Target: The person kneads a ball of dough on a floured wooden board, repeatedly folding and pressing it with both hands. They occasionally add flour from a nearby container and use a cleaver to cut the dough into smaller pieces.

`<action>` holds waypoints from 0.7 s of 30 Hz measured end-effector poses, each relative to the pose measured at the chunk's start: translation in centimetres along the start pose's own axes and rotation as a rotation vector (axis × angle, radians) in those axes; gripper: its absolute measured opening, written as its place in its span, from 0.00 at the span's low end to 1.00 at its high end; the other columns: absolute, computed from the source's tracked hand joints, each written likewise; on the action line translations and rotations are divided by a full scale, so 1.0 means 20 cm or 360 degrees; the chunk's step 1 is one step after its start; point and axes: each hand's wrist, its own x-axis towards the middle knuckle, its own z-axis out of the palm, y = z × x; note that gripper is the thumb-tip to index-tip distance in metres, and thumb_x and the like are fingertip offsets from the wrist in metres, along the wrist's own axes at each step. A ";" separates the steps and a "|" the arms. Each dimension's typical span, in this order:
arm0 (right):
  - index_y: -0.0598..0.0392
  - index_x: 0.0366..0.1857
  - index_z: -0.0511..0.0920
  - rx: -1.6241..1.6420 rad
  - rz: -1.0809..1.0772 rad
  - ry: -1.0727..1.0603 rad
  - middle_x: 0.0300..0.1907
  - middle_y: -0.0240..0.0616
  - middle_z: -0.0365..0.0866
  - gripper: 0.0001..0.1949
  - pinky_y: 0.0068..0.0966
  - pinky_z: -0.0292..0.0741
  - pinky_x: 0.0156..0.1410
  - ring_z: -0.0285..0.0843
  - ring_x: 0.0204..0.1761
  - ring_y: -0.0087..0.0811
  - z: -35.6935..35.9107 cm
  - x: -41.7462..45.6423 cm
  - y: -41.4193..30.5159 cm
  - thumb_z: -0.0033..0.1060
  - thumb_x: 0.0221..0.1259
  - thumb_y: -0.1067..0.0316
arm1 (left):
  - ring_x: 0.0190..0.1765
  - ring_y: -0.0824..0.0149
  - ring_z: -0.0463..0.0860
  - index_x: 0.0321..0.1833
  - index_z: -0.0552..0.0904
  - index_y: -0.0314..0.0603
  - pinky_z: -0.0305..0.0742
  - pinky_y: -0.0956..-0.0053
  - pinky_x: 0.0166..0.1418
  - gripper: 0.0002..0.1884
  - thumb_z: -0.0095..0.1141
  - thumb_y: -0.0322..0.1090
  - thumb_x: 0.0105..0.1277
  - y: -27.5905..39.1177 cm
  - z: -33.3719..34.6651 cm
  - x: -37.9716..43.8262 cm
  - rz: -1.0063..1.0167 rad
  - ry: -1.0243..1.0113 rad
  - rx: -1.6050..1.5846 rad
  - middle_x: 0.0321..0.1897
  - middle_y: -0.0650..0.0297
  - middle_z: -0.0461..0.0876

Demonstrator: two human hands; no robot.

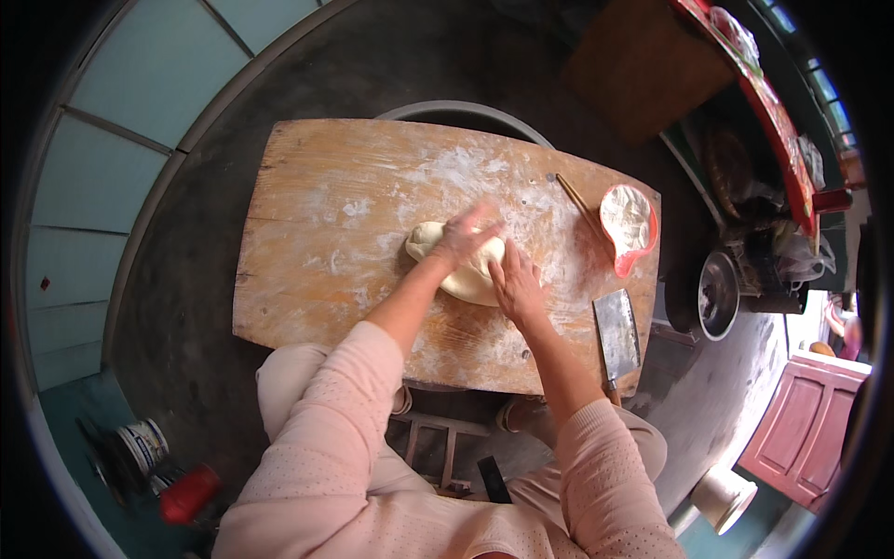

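A pale lump of dough [469, 283] lies near the middle of a floured wooden board [314, 244]. My left hand [466, 234], slightly blurred, rests over the dough's upper part with its fingers apart. At the dough's right edge is my right hand [517, 279], its fingers spread against the side and its palm partly on the board. Neither hand is closed around the dough, and they partly cover it.
To the right on the board are chopsticks [578, 202], a red scoop of flour [627, 220] and a cleaver [617, 335] with a wooden handle. A large round basin [468, 108] shows behind the board. A metal bowl [718, 295] stands farther right.
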 end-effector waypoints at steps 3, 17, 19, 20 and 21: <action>0.49 0.78 0.52 -0.0024 0.0108 0.0036 0.61 0.55 0.72 0.37 0.51 0.73 0.62 0.70 0.62 0.53 -0.02 -0.13 0.04 0.54 0.71 0.45 | 0.79 0.49 0.58 0.79 0.58 0.58 0.49 0.40 0.80 0.48 0.62 0.67 0.61 0.08 -0.22 -0.13 -0.0152 0.0452 0.1206 0.79 0.55 0.56; 0.63 0.70 0.67 0.1717 0.0256 0.0253 0.69 0.52 0.68 0.37 0.40 0.63 0.73 0.64 0.72 0.41 -0.10 -0.24 0.25 0.44 0.74 0.37 | 0.50 0.55 0.82 0.48 0.81 0.50 0.81 0.64 0.50 0.21 0.69 0.24 0.50 0.31 0.09 -0.60 0.0953 0.0244 0.1017 0.50 0.62 0.77; 0.62 0.64 0.74 0.1768 -0.0019 0.0306 0.61 0.51 0.78 0.37 0.38 0.70 0.66 0.75 0.64 0.39 -0.14 -0.07 0.20 0.44 0.73 0.33 | 0.54 0.54 0.82 0.51 0.82 0.50 0.81 0.63 0.54 0.24 0.69 0.23 0.48 0.38 0.12 -0.68 0.1046 0.0084 0.0965 0.55 0.62 0.76; 0.61 0.61 0.77 0.1461 0.0122 -0.0017 0.54 0.50 0.83 0.36 0.39 0.74 0.61 0.80 0.57 0.40 -0.15 -0.07 0.10 0.44 0.72 0.33 | 0.56 0.59 0.82 0.51 0.81 0.48 0.80 0.64 0.56 0.20 0.68 0.25 0.55 0.43 0.10 -0.73 0.1010 -0.0048 0.0919 0.53 0.63 0.80; 0.61 0.57 0.80 0.1139 0.0238 -0.0337 0.47 0.49 0.88 0.36 0.40 0.77 0.56 0.85 0.51 0.41 -0.17 -0.09 0.01 0.44 0.72 0.32 | 0.54 0.60 0.83 0.51 0.81 0.46 0.80 0.65 0.57 0.17 0.66 0.26 0.59 0.44 0.06 -0.75 0.0689 -0.0043 0.0519 0.51 0.62 0.81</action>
